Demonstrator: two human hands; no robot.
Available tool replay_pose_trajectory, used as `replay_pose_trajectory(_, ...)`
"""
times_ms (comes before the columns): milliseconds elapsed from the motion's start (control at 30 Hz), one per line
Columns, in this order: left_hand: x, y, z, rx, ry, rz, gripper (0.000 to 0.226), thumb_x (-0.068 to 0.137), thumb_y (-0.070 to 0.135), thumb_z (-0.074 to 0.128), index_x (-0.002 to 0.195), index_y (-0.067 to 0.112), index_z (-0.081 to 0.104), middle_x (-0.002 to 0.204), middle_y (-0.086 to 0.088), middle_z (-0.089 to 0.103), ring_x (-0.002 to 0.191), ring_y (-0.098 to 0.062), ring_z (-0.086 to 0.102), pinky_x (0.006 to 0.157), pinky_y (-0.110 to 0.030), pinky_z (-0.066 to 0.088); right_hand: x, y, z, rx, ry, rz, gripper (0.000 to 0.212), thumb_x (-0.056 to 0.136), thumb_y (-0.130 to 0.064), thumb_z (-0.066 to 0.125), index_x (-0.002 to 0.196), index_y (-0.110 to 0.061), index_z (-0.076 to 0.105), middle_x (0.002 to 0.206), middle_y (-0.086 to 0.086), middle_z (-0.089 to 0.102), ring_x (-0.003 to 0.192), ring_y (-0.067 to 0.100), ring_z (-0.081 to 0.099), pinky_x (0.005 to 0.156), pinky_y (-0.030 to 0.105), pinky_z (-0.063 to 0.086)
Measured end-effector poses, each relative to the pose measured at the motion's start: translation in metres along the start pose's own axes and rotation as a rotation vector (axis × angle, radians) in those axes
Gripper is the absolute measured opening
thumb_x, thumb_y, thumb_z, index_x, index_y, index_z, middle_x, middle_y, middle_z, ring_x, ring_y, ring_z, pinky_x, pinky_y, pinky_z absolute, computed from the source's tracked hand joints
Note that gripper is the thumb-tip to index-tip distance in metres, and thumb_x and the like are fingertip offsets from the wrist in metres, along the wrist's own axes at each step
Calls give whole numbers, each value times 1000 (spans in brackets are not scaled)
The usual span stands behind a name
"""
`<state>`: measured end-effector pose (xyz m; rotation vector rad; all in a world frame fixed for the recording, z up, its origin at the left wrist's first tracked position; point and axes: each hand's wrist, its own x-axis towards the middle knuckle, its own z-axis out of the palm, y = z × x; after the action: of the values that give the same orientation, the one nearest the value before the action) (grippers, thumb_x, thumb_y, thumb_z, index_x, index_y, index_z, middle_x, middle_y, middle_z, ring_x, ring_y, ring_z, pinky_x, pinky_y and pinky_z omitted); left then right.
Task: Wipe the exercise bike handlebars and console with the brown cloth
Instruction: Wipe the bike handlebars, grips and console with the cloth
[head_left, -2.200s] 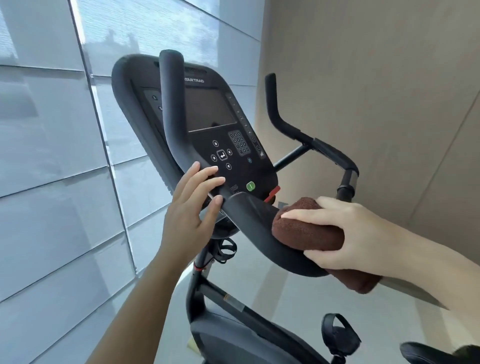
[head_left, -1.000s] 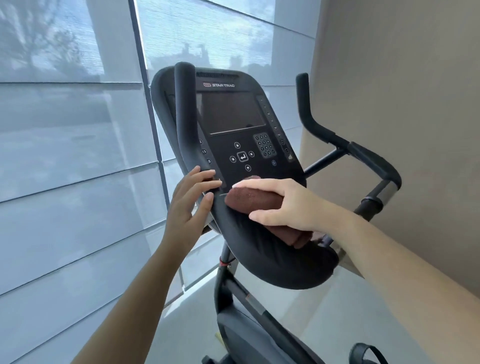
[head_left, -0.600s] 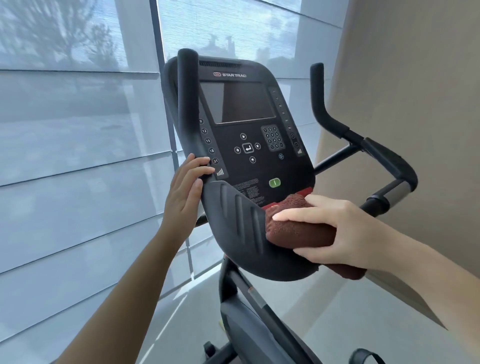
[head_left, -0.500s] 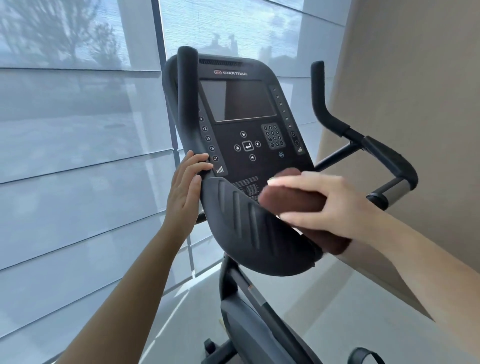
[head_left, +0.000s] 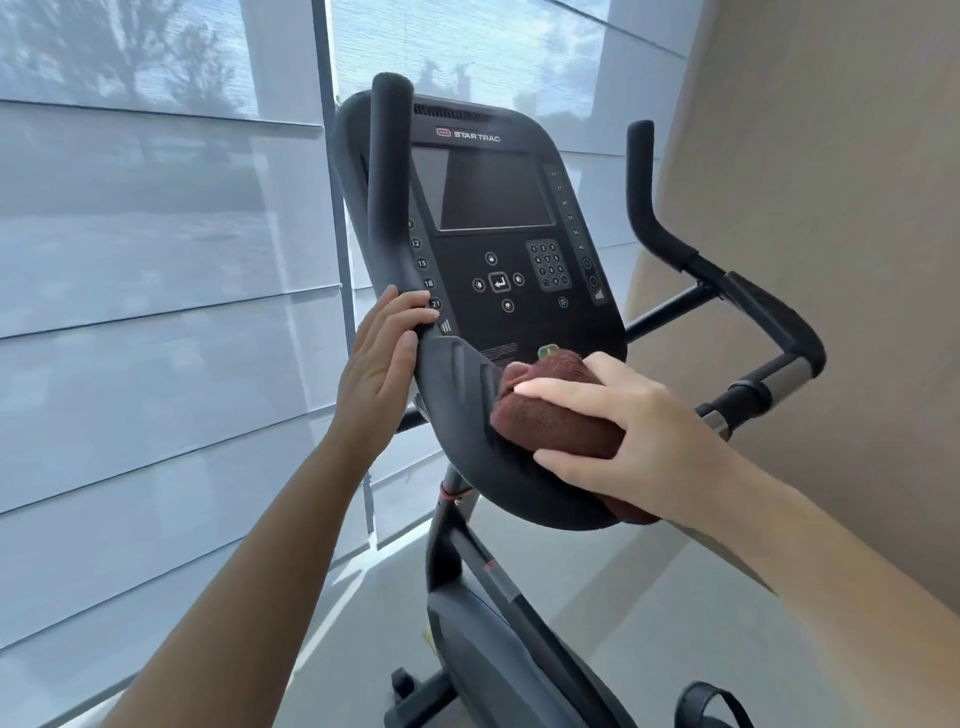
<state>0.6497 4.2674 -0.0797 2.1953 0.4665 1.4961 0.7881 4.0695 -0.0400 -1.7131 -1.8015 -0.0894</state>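
"STAR TRAC" reads in white across the top of the console (head_left: 493, 312), and 12, 15, 18, 21 run down its left edge. The right hand (head_left: 639, 431) grips the folded brown cloth (head_left: 556, 415), which is now lower than half a second ago. It is pressed on the padded centre curve of the handlebars (head_left: 462, 441), just under the green button (head_left: 546, 353). The left hand (head_left: 379, 364), fingers loosely straight, rests against the left grip's base. Bare floor (head_left: 701, 623) lies between bike and wall (head_left: 831, 208).

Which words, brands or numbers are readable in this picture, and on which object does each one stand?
"STAR TRAC": top of the console.
"12", "15", "18", "21": its left button column.
Keypad digits, right column numbers and fine print: too small or blurred to read.
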Motion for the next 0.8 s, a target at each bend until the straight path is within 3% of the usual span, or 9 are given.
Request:
replay_pose_trajectory(133, -3, 3, -4, 137, -58, 68, 35, 95, 21, 32, 108, 10, 62, 125, 3, 53, 132, -16, 32, 109, -25, 21, -22, 5, -10, 3, 4, 63, 47, 72, -35, 71, 113, -52, 55, 106, -4, 56, 98, 9, 54, 91, 18, 42)
replay_pose_trajectory(233, 11, 3, -6, 184, -154, 208, 32, 92, 22, 39, 100, 5, 66, 118, -5, 62, 127, -19, 38, 104, -38, 30, -12, 1, -14, 50, 116, 158, 43, 69, -39, 69, 105, -58, 53, 109, -8, 61, 100, -1, 54, 87, 4, 37)
replay_pose_trajectory(367, 20, -4, -2, 22, -277, 245, 23, 91, 15, 44, 99, 4, 63, 117, 2, 60, 133, -16, 29, 104, -28, 27, 23, -21, 7, 48, 332, 225, 41, 75, -42, 67, 112, -55, 55, 109, -12, 61, 98, -10, 50, 82, -4, 31)
replay_pose_trajectory(467, 16, -18, -7, 19, -293, 348, 19, 91, 10, 46, 99, 5, 62, 113, -4, 63, 131, -20, 33, 104, -36, 32, 41, -39, 34, -101, 187, 274, 43, 79, -48, 60, 120, -52, 50, 113, -7, 57, 95, -2, 48, 77, 3, 33)
replay_pose_trajectory(567, 23, -29, -18, -14, -312, 407, 21, 90, 12, 47, 101, 5, 64, 111, -4, 64, 128, -23, 38, 103, -50, 32, 40, -51, 34, -27, 87, 345, 44, 82, -45, 59, 122, -56, 45, 120, -12, 54, 107, 5, 50, 86, 16, 35)
replay_pose_trajectory(600, 28, -32, -21, -26, -312, 419, 22, 91, 15, 46, 100, 6, 64, 110, -4, 64, 127, -24, 40, 102, -54, 31, 40, -56, 33, -13, 89, 355, 44, 83, -42, 60, 121, -57, 45, 121, -14, 53, 108, 3, 49, 87, 14, 35)
replay_pose_trajectory(700, 43, -41, -26, -77, -279, 461, 29, 91, 24, 43, 97, 8, 65, 106, -3, 65, 122, -24, 45, 98, -42, 26, 54, -68, 40, -101, 157, 384, 39, 84, -40, 58, 121, -53, 49, 111, -15, 52, 103, 1, 48, 82, 1, 33)
replay_pose_trajectory(800, 56, -51, -24, -115, -233, 526, 22, 89, 18, 48, 96, 8, 66, 105, -3, 66, 119, -24, 47, 91, -33, 21, 71, -80, 55, -271, 288, 399, 36, 85, -38, 58, 120, -45, 55, 103, -12, 50, 98, 3, 46, 79, -6, 28)
